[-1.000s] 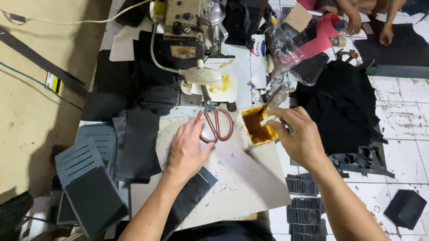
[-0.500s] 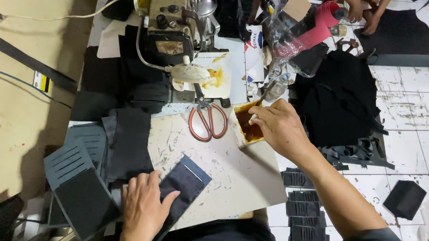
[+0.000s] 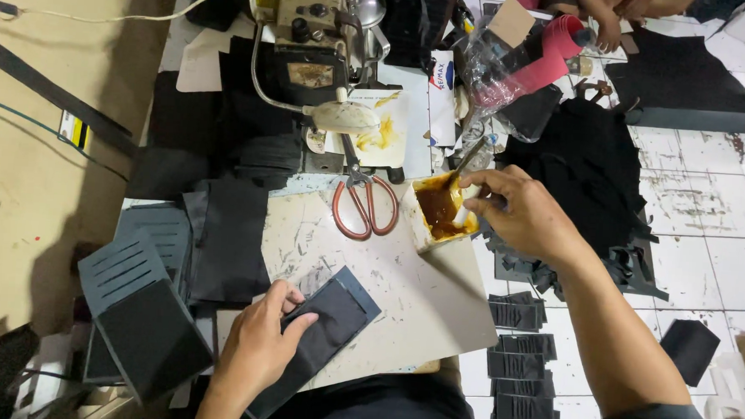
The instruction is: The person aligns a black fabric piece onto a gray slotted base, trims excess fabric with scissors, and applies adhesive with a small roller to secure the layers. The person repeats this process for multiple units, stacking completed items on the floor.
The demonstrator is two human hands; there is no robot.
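Surface: pale, scuffed work board [image 3: 402, 288] stained with glue marks, lying on a table crowded with black material. Beyond the board's right edge, a white tiled floor [image 3: 710, 253], worn and spotted; beyond its left edge, tan floor.

Around the board: old sewing machine [image 3: 314, 28] at its far edge, one pair of red-handled scissors [image 3: 362, 207] lying open on its far part, one small tub of brown glue [image 3: 439, 209] at its far right corner. Stacks of slotted dark card-pocket panels [image 3: 142, 304] off the board's left edge; more cut pieces [image 3: 517, 362] on the tiles off its right edge. Black fabric heap [image 3: 587, 161] behind the tub.

Left hand [image 3: 259, 348]: fingers spread flat, pressing a black rectangular panel [image 3: 324, 326] onto the board's near edge; no grip closed round it.

Right hand [image 3: 525, 213]: fingers pinched on a thin brush [image 3: 468, 159] whose tip sits in the glue tub
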